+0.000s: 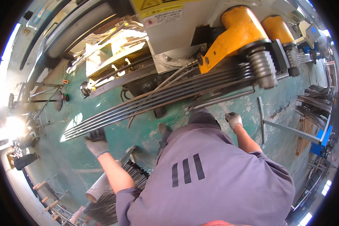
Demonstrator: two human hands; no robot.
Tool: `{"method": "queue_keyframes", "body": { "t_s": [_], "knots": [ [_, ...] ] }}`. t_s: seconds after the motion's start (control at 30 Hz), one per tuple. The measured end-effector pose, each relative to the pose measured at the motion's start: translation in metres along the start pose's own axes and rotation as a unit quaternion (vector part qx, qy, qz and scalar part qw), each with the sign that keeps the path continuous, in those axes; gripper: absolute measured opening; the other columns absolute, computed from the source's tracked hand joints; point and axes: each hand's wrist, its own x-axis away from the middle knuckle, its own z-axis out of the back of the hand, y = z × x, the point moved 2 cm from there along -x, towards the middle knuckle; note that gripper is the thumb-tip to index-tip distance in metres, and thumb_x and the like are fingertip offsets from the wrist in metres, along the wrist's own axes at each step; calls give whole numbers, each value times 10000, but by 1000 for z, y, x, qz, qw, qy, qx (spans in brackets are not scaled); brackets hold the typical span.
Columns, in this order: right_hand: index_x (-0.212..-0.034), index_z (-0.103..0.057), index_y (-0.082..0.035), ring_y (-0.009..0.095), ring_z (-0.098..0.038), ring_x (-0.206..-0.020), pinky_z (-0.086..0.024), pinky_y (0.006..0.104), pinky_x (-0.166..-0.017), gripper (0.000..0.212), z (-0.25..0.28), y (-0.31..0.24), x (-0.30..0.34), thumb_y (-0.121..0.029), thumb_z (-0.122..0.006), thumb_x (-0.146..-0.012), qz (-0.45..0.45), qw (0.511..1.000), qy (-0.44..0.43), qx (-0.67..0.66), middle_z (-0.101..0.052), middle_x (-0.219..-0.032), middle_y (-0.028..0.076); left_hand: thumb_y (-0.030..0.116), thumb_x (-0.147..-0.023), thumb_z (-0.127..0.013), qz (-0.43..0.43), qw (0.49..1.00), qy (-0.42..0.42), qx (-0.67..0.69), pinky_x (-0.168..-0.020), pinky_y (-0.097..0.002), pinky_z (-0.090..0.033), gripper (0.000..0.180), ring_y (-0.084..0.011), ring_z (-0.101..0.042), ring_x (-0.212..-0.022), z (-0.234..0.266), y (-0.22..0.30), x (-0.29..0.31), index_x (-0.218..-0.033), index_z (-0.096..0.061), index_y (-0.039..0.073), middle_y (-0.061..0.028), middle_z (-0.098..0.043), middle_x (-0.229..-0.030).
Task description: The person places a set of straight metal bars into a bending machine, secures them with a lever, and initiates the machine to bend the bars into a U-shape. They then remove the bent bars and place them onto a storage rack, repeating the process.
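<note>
Several long thin metal rods [139,106] run side by side from the orange-armed machine [233,35] toward the left. Their far right part lies by a ribbed metal roller [263,67]. My left hand [96,144], in a pale glove with dark fingers, is at the lower edge of the rods near their left ends. Its fingers stretch out flat against or just beside them; exact contact is hard to see. My right hand [234,119], gloved the same way, is held away from the rods at the right. Its fingers are curled in, and nothing shows in them.
A bundle of thin dark rods [105,211] and a pale roll [98,191] lie at the lower left. Dark metal strips [314,103] are stacked at the right, by a metal frame [292,130]. A round-ended stand [58,100] is at the left, on green floor.
</note>
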Motion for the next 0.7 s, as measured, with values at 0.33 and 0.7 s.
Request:
{"method": "queue_keyframes", "body": {
  "t_s": [0.33, 0.7],
  "knots": [
    [-1005, -788, -34, 221, -723, -827, -558, 385, -782, 302, 73, 3, -142, -317, -684, -989, 49, 960, -123, 247, -776, -871, 96, 329, -1062, -543, 176, -467, 359, 788, -1221, -497, -395, 454, -328, -525, -1425, -100, -276, 156, -1456, -597, 110, -124, -614, -1494],
    [-1008, -781, 2, 161, -678, -774, -534, 352, -751, 339, 70, -3, -50, -324, -707, -956, 35, 998, -3, -43, -754, -831, 90, 154, -954, -682, 364, -483, 423, 675, -1103, -381, -463, 337, -280, -600, -1290, -143, -233, 153, -1284, -685, 86, -113, -674, -1361]
  ]
}}
